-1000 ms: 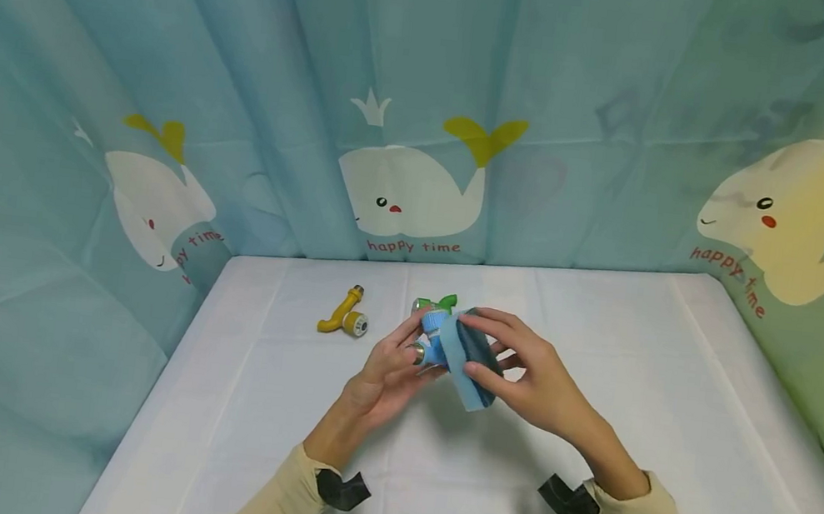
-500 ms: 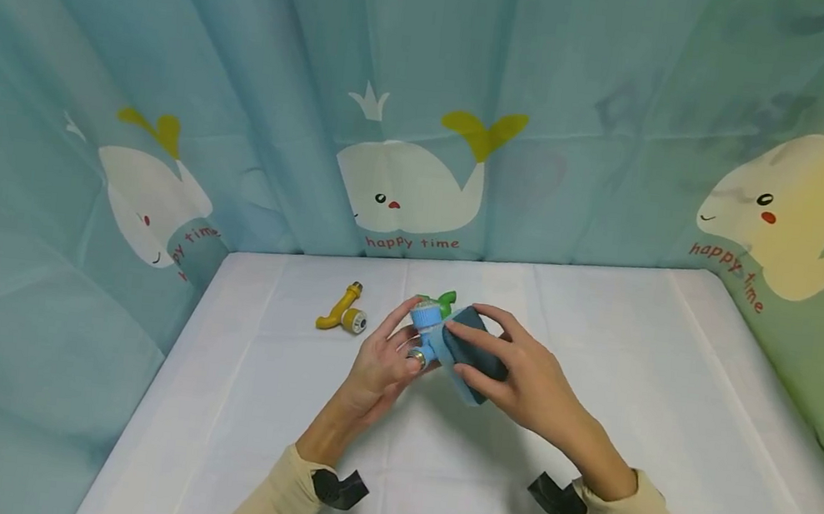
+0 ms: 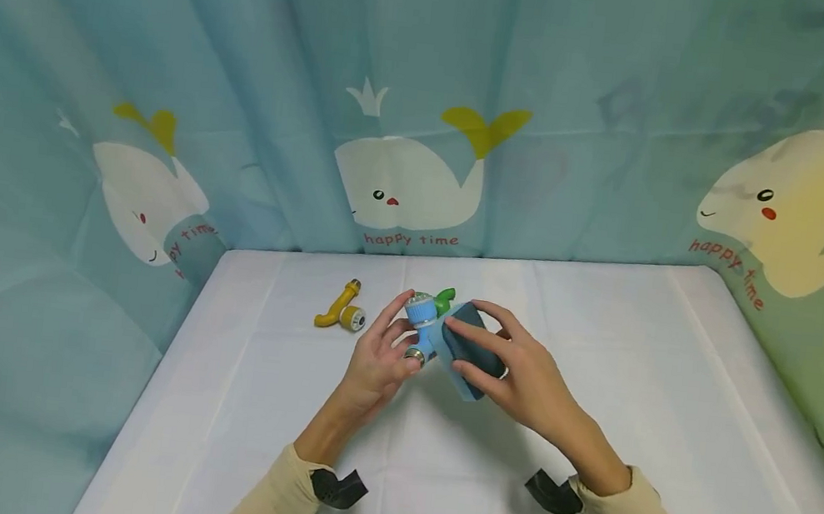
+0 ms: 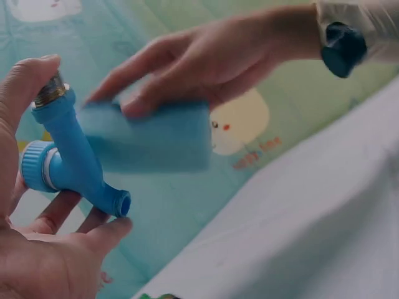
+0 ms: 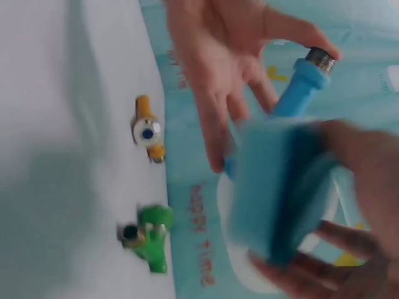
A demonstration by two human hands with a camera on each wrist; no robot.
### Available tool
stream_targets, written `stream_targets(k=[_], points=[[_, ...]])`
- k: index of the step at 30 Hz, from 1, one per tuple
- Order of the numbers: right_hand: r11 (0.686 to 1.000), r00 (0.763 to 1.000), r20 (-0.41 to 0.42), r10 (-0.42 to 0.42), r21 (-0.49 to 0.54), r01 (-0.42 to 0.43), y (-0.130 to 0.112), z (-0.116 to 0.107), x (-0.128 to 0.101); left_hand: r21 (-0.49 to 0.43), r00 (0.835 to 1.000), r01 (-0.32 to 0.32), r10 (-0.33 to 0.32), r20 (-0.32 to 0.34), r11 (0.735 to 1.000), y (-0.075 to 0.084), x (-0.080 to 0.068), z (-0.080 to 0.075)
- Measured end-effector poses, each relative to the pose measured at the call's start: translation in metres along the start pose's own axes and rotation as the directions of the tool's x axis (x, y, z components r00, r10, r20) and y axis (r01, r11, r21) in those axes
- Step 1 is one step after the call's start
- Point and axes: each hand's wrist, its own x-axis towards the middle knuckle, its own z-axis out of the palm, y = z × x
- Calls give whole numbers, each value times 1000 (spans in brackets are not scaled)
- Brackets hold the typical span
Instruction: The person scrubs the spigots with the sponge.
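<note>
The left hand (image 3: 374,362) has its fingers wrapped round a blue plastic tap (image 3: 422,335), holding it up above the white bench (image 3: 670,385). The right hand (image 3: 520,375) grips a blue sponge (image 3: 468,351) and presses it flat against the tap's side. Behind them a green tap (image 3: 444,299) lies on the bench, and a yellow tap (image 3: 338,313) sits off to the left.

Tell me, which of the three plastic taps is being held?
The blue tap, gripped by the left hand; the yellow tap and green tap lie on the table.
</note>
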Motion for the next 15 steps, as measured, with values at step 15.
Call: stream_targets(k=[15], points=[[996, 998, -54, 26, 88, -22, 0, 2, 1, -18, 997, -40, 41, 63, 999, 8, 2, 2]])
